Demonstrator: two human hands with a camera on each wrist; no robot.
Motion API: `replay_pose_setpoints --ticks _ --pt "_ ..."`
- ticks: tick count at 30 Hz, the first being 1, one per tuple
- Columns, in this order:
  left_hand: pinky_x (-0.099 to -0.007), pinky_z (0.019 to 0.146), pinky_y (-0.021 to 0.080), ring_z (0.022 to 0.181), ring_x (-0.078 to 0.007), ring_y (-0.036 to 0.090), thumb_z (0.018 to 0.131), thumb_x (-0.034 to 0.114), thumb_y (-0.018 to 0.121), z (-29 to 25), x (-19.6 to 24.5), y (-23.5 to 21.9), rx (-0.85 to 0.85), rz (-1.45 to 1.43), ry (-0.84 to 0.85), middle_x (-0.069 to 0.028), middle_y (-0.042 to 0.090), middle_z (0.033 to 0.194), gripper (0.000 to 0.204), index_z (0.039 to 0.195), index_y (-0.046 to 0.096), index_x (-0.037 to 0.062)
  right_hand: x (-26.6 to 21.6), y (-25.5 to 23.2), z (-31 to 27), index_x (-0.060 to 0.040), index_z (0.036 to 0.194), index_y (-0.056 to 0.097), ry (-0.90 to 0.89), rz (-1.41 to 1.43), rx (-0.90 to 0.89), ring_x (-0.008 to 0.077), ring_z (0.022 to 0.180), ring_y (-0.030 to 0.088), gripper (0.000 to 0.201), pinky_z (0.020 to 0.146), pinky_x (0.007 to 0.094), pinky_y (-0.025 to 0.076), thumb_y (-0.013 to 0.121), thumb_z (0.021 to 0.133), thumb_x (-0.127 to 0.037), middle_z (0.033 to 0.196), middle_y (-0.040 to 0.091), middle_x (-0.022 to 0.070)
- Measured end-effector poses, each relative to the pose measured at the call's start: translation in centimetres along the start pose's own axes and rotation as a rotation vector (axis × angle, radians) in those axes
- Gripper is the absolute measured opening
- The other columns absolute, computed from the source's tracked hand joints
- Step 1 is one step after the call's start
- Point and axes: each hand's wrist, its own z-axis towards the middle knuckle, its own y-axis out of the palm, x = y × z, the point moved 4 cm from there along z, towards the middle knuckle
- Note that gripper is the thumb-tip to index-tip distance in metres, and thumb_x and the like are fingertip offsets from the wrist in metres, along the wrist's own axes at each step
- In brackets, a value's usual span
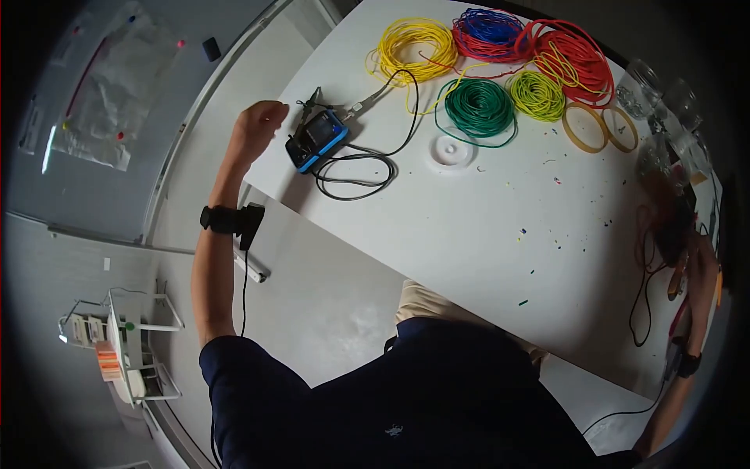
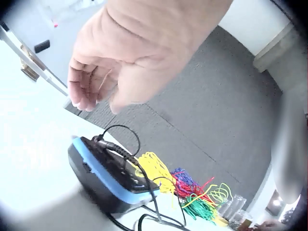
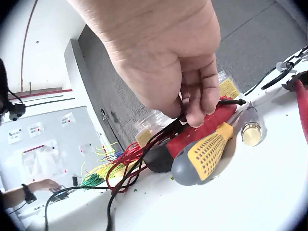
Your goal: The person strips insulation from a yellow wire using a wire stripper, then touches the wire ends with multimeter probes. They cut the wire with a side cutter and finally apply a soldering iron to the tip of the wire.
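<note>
My left hand (image 1: pixel 258 129) hovers beside a black-and-blue box (image 1: pixel 316 141) with a small screen, its fingers loosely bent and nothing between them. The left wrist view puts this hand (image 2: pixel 139 57) above the box (image 2: pixel 110 175), whose black cable (image 2: pixel 126 155) loops off it. At the table's right end, my right hand (image 3: pixel 163 62) pinches a black test lead (image 3: pixel 166 132); a thin black tip (image 3: pixel 236 102) sticks out beyond the fingers. Below it lie a red-and-black object (image 3: pixel 192 134), partly hidden, and a screwdriver (image 3: pixel 207 156) with a yellow-and-grey handle.
Coils of yellow (image 1: pixel 414 51), red (image 1: pixel 574 66), green (image 1: pixel 478 108) and yellow-green wire (image 1: pixel 537 95) lie along the far side. Nearby are tape rolls (image 1: pixel 584 129), a white spool (image 1: pixel 451 151) and clear containers (image 1: pixel 644 78). A gold-capped vial (image 3: pixel 251 134) stands by the screwdriver.
</note>
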Motion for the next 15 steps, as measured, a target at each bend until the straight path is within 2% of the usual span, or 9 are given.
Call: replay_pose_setpoints --ticks 1,2,4,5,7,10,11,13,15 --pt "-0.0305 0.077 0.053 0.088 -0.0135 0.065 0.104 0.044 0.059 -0.1 0.0 0.6 -0.019 -0.023 -0.044 -0.0055 0.072 0.102 0.047 0.121 0.07 0.0017 -0.5 -0.2 -0.1 0.0015 0.13 0.061 -0.024 -0.041 0.019 0.0168 0.091 0.062 0.03 0.079 0.0274 0.049 0.049 0.104 -0.004 0.103 0.061 0.0104" --pt "-0.0305 0.077 0.053 0.088 -0.0135 0.065 0.104 0.044 0.059 -0.1 0.2 0.9 -0.022 -0.025 -0.049 -0.0055 0.072 0.102 0.047 0.121 0.07 0.0017 -0.8 0.0 -0.2 0.0015 0.13 0.061 -0.025 -0.043 0.013 0.0168 0.091 0.062 0.03 0.079 0.0274 0.049 0.049 0.104 -0.004 0.103 0.061 0.0104" --pt "-0.0299 0.076 0.052 0.083 -0.0129 0.065 0.103 0.044 0.061 0.5 0.9 1.6 -0.164 -0.004 -0.096 -0.0047 0.072 0.095 0.047 0.12 0.072 0.0008 -1.0 -0.2 -0.6 0.0015 0.132 0.061 -0.036 -0.028 0.154 0.0168 0.096 0.062 0.03 0.087 0.0263 0.048 0.049 0.105 -0.006 0.108 0.062 0.0098" --pt "-0.0299 0.076 0.052 0.083 -0.0129 0.065 0.103 0.044 0.061 0.9 0.8 1.9 -0.167 -0.005 -0.098 -0.0047 0.072 0.095 0.047 0.12 0.072 0.0008 -0.8 -0.5 -1.0 0.0015 0.132 0.061 -0.036 -0.029 0.152 0.0168 0.096 0.062 0.03 0.087 0.0263 0.048 0.049 0.105 -0.006 0.108 0.062 0.0098" --pt "-0.0288 0.075 0.052 0.081 -0.0115 0.065 0.103 0.042 0.062 1.5 0.8 2.3 -0.181 0.007 -0.067 -0.0044 0.072 0.091 0.045 0.119 0.072 0.0002 -0.1 -1.3 -1.9 0.0012 0.132 0.062 0.062 -0.019 0.145 0.0205 0.12 0.062 0.03 0.104 0.0303 0.045 0.048 0.108 -0.009 0.127 0.066 0.0144" --pt "-0.0283 0.074 0.052 0.081 -0.0101 0.064 0.104 0.035 0.062 2.0 0.9 2.6 -0.225 -0.091 -0.052 -0.0052 0.072 0.093 0.041 0.121 0.071 -0.0011 -3.0 -1.6 -3.4 0.0016 0.133 0.062 0.161 -0.092 0.171 0.0213 0.119 0.062 0.031 0.104 0.0303 0.044 0.047 0.107 -0.006 0.126 0.066 0.0146" --pt "-0.0283 0.074 0.052 0.081 -0.0101 0.064 0.104 0.035 0.062 2.1 0.7 2.8 -0.226 -0.087 -0.049 -0.0052 0.072 0.093 0.041 0.121 0.071 -0.0011 -2.4 -1.9 -4.0 0.0016 0.133 0.062 0.164 -0.089 0.172 0.0213 0.119 0.062 0.031 0.104 0.0303 0.044 0.047 0.107 -0.006 0.126 0.066 0.0146" --pt "-0.027 0.077 0.052 0.081 -0.0099 0.063 0.104 0.028 0.062 2.3 0.6 3.0 -0.169 -0.28 0.008 -0.0049 0.07 0.094 0.038 0.126 0.068 -0.0025 -1.6 -2.1 -4.7 0.0014 0.133 0.062 0.083 -0.112 0.024 0.0224 0.118 0.062 0.032 0.101 0.0306 0.045 0.046 0.105 -0.004 0.126 0.065 0.0146" --pt "-0.0266 0.079 0.052 0.082 -0.0102 0.062 0.104 0.026 0.062 2.2 0.5 2.4 -0.164 -0.399 -0.005 -0.0046 0.069 0.095 0.039 0.128 0.066 -0.0038 -2.4 -2.2 -5.1 0.0012 0.133 0.063 0.023 -0.144 0.029 0.0227 0.117 0.062 0.033 0.1 0.0306 0.046 0.046 0.104 -0.003 0.126 0.065 0.0141"
